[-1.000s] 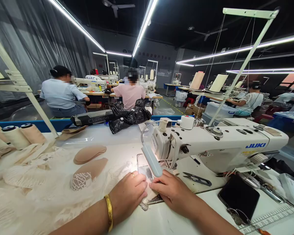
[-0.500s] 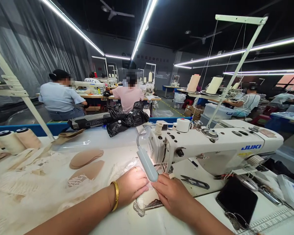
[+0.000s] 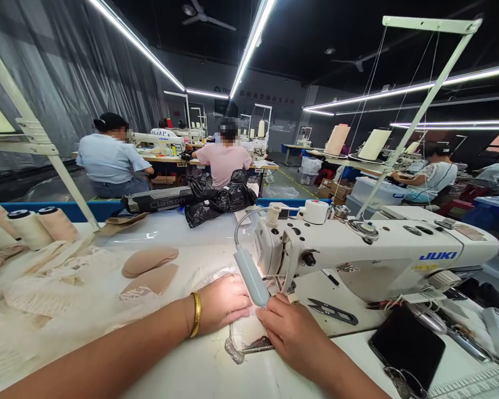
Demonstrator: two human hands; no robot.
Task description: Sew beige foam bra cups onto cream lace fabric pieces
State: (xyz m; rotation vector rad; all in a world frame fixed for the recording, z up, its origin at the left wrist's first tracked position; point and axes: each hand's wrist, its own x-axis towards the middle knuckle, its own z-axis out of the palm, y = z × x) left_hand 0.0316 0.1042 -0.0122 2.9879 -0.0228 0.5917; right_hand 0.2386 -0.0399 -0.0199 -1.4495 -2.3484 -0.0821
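Under the needle end of a white sewing machine (image 3: 353, 249), both hands are close together at a piece of pale lace-edged fabric (image 3: 210, 274). My left hand (image 3: 222, 302), with a gold bangle (image 3: 196, 314) at the wrist, has its fingers and thumb drawn together on the fabric. Opposite it, my right hand (image 3: 289, 324) is closed, with curled fingers pinching at the fabric's near right side. A grey lamp (image 3: 251, 277) on a bendy neck hides the needle area and some fingertips. Thread snips (image 3: 332, 311) lie right of my right hand.
Beige oval pads (image 3: 149, 263) and heaped cream lace (image 3: 54, 282) lie left. Thread cones (image 3: 45, 227) stand behind them. A black plastic bag (image 3: 224, 202) sits at the table's back. At right are a black phone (image 3: 407, 349) and clear ruler (image 3: 469, 382). Co-workers sit beyond.
The view has shifted slightly, so most of the scene appears a little further right. Both hands keep nearly the same place at the machine, still closed at the fabric.
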